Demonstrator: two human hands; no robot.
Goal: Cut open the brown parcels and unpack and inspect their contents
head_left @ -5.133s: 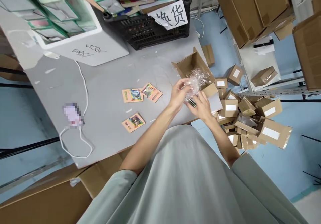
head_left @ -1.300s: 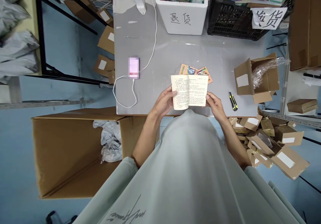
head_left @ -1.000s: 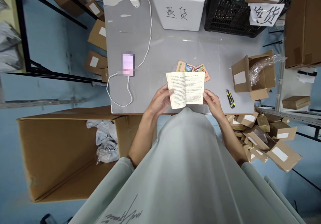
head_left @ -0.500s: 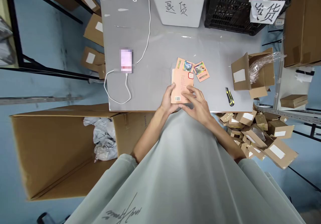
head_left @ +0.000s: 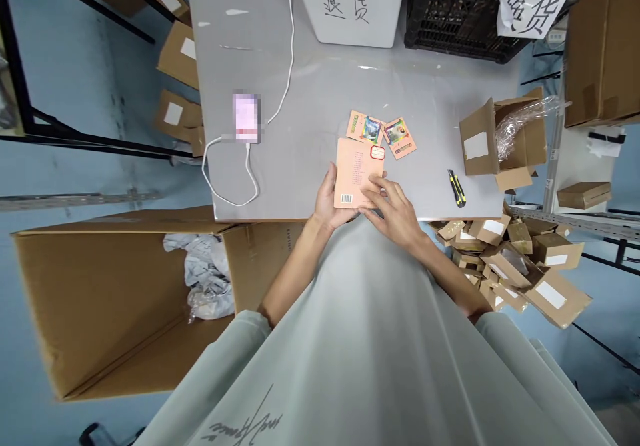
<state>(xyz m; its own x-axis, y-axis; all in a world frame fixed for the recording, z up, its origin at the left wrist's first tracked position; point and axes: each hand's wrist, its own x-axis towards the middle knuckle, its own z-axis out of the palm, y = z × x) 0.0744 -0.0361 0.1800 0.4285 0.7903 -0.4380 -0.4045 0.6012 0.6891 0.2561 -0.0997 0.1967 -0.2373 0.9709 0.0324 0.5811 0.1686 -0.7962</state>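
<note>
A small closed book (head_left: 356,169) with a salmon back cover and a barcode is held over the near edge of the grey table (head_left: 310,99). My left hand (head_left: 330,199) grips its left edge from below. My right hand (head_left: 393,206) lies on the cover's lower right, fingers pressed against it. Just beyond the book, two more small salmon books (head_left: 365,127) (head_left: 400,137) lie flat on the table.
A yellow-black box cutter (head_left: 457,189) lies to the right, by an open cardboard box (head_left: 480,143) holding bubble wrap. A phone (head_left: 246,118) on a white cable lies left. A white bin (head_left: 350,6) and black crate (head_left: 450,16) stand at the back. Small boxes (head_left: 510,259) pile on the floor right; a large carton (head_left: 125,299) stands left.
One second ago I held the book open with both hands; since then it was shut and now shows its back cover. The view has shifted slightly.
</note>
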